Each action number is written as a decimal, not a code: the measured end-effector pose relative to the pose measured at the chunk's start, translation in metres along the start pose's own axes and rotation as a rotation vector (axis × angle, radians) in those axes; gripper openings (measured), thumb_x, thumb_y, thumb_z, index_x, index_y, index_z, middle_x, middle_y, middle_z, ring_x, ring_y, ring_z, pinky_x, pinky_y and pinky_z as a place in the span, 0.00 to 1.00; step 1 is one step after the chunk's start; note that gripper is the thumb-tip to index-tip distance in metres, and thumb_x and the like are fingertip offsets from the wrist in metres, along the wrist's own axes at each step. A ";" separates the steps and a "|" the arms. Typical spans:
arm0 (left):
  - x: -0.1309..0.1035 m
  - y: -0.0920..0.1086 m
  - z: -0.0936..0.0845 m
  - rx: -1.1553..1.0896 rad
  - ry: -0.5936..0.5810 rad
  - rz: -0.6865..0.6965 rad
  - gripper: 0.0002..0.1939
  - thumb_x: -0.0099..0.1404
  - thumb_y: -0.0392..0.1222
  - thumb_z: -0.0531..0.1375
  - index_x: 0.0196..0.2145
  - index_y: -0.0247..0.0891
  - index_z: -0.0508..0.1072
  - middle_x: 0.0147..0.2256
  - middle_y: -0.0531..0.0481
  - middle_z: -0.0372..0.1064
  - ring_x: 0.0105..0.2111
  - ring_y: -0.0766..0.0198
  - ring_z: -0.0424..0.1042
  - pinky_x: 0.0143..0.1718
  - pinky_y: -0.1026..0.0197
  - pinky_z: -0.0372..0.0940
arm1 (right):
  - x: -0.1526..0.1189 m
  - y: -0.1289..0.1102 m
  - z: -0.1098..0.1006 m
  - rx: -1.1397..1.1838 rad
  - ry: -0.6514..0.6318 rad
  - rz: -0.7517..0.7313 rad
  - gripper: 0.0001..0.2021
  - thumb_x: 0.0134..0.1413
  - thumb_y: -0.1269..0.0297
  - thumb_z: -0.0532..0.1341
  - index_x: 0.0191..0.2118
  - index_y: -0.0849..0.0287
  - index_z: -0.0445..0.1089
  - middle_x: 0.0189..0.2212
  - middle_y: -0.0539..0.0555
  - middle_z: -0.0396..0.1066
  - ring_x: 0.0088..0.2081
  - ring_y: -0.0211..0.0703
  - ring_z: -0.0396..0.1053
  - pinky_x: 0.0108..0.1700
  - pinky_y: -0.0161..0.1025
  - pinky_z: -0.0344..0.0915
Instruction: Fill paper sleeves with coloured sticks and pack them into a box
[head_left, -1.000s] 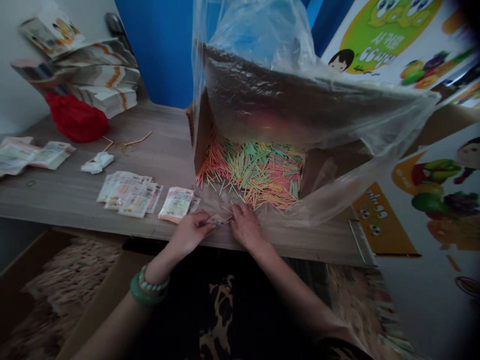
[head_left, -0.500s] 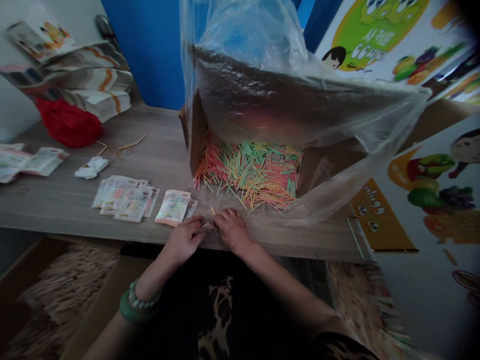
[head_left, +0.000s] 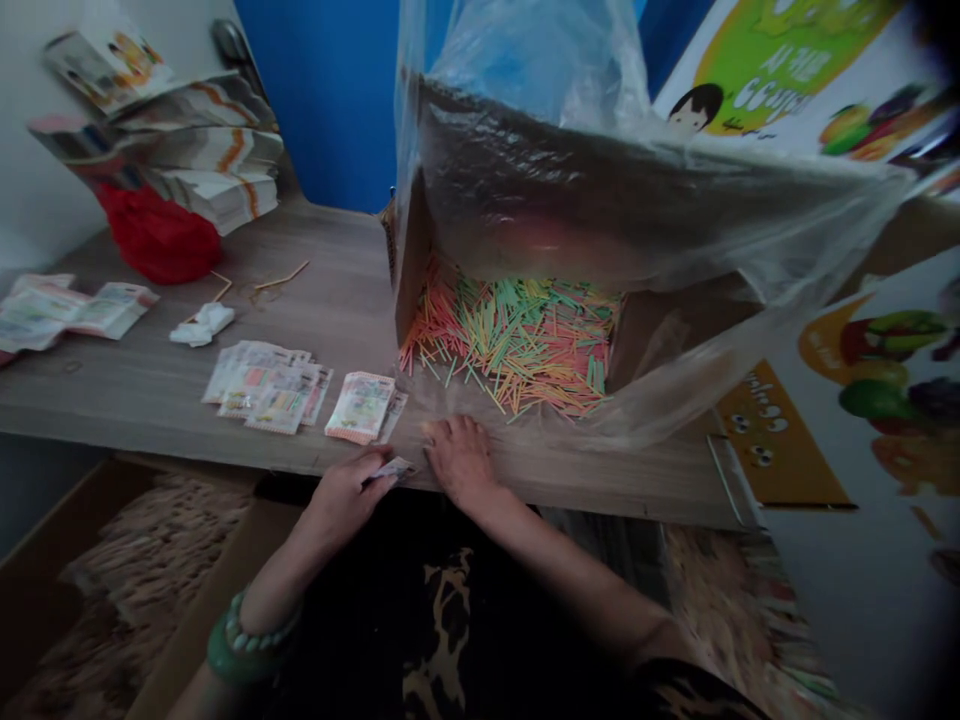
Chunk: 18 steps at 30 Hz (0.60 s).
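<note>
My left hand (head_left: 351, 498) is at the table's front edge, its thumb and fingers pinched on a small printed packet (head_left: 393, 468). To its right, my right hand (head_left: 461, 460) rests low over the tabletop, fingers bent and close together; what lies under the fingertips, if anything, is hidden. A stack of small packets (head_left: 360, 405) lies just beyond my left hand, with a looser group of clear packets (head_left: 281, 395) to its left. Past my right hand, many thin pink, green and yellow sticks (head_left: 517, 340) spill from an opened cardboard box (head_left: 411, 255) lined with clear plastic.
The plastic liner (head_left: 660, 400) spreads over the table on the right. At the left are a red bag (head_left: 161, 235), stacked printed sheets (head_left: 225, 195), crumpled white tissue (head_left: 202, 325) and more packets (head_left: 112, 308). Printed cartons (head_left: 885, 390) stand at the right.
My left hand has drawn left, away from my right hand, with the packet in its fingers. The short stick seen at my right fingertips no longer shows clearly. The view has shifted slightly.
</note>
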<state>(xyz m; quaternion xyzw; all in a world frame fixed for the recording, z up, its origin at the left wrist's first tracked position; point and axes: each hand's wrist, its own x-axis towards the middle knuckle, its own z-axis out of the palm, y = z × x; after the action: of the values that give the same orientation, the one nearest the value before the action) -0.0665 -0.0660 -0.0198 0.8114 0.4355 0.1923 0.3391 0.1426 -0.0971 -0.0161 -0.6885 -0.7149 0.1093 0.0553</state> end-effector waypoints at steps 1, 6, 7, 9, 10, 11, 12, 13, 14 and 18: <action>-0.001 0.000 -0.001 0.003 0.006 -0.005 0.12 0.65 0.47 0.58 0.39 0.41 0.80 0.47 0.43 0.81 0.47 0.51 0.80 0.51 0.51 0.75 | -0.001 0.001 0.003 0.002 -0.008 -0.062 0.11 0.70 0.63 0.55 0.50 0.60 0.72 0.47 0.61 0.72 0.50 0.53 0.65 0.51 0.49 0.61; 0.006 -0.002 0.001 -0.007 0.059 -0.023 0.18 0.65 0.54 0.58 0.41 0.39 0.80 0.44 0.41 0.82 0.44 0.49 0.81 0.50 0.50 0.75 | -0.034 0.021 0.010 0.011 0.014 -0.445 0.09 0.72 0.65 0.54 0.45 0.57 0.71 0.43 0.55 0.71 0.46 0.47 0.63 0.48 0.43 0.61; 0.010 0.000 0.002 -0.020 0.057 -0.019 0.19 0.64 0.55 0.58 0.40 0.39 0.80 0.43 0.41 0.82 0.44 0.48 0.81 0.50 0.49 0.75 | -0.041 0.025 0.011 -0.007 0.035 -0.467 0.09 0.72 0.64 0.54 0.45 0.57 0.71 0.43 0.56 0.71 0.46 0.47 0.63 0.47 0.43 0.61; 0.020 0.007 0.006 -0.053 0.041 -0.018 0.19 0.64 0.55 0.58 0.40 0.39 0.80 0.43 0.40 0.82 0.43 0.48 0.80 0.49 0.49 0.75 | -0.052 0.030 0.014 -0.068 0.075 -0.484 0.08 0.71 0.64 0.55 0.46 0.58 0.70 0.43 0.56 0.70 0.46 0.48 0.62 0.47 0.44 0.61; 0.025 0.011 0.007 -0.069 0.032 -0.029 0.19 0.63 0.54 0.58 0.40 0.39 0.80 0.43 0.41 0.82 0.44 0.48 0.80 0.49 0.49 0.74 | -0.055 0.031 0.016 -0.107 0.093 -0.502 0.07 0.70 0.65 0.55 0.46 0.58 0.70 0.43 0.57 0.70 0.45 0.48 0.62 0.46 0.44 0.61; 0.029 0.016 0.008 -0.084 0.026 -0.050 0.18 0.63 0.53 0.58 0.41 0.39 0.80 0.43 0.41 0.81 0.44 0.48 0.80 0.49 0.49 0.74 | -0.056 0.032 0.019 -0.145 0.109 -0.534 0.07 0.69 0.66 0.56 0.47 0.59 0.70 0.42 0.57 0.70 0.45 0.48 0.63 0.45 0.44 0.61; 0.034 0.021 0.008 -0.098 0.024 -0.078 0.19 0.63 0.53 0.58 0.42 0.39 0.80 0.44 0.41 0.81 0.45 0.48 0.79 0.50 0.49 0.73 | -0.056 0.033 0.023 -0.175 0.127 -0.575 0.07 0.69 0.67 0.55 0.47 0.59 0.70 0.41 0.57 0.71 0.43 0.48 0.63 0.44 0.44 0.60; 0.037 0.026 0.007 -0.111 0.018 -0.106 0.19 0.63 0.52 0.58 0.43 0.39 0.79 0.44 0.41 0.81 0.45 0.48 0.79 0.50 0.48 0.72 | -0.055 0.033 0.028 -0.195 0.148 -0.619 0.07 0.69 0.68 0.55 0.47 0.59 0.70 0.39 0.56 0.71 0.42 0.48 0.63 0.42 0.44 0.60; 0.040 0.029 0.006 -0.122 0.015 -0.128 0.19 0.63 0.52 0.58 0.44 0.39 0.79 0.44 0.42 0.81 0.45 0.48 0.79 0.50 0.48 0.72 | -0.054 0.033 0.033 -0.202 0.168 -0.664 0.08 0.70 0.68 0.54 0.46 0.58 0.70 0.37 0.55 0.71 0.40 0.47 0.63 0.40 0.43 0.59; 0.041 0.029 -0.004 -0.119 0.037 -0.181 0.18 0.61 0.54 0.59 0.41 0.41 0.80 0.39 0.45 0.81 0.41 0.49 0.78 0.46 0.51 0.72 | -0.051 0.037 0.044 -0.136 0.221 -0.739 0.09 0.70 0.68 0.53 0.40 0.57 0.70 0.31 0.53 0.70 0.35 0.45 0.63 0.36 0.41 0.57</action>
<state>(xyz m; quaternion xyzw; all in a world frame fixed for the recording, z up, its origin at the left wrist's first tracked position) -0.0299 -0.0415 0.0040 0.7434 0.5010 0.2015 0.3947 0.1708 -0.1503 -0.0634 -0.3942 -0.9101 -0.0404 0.1216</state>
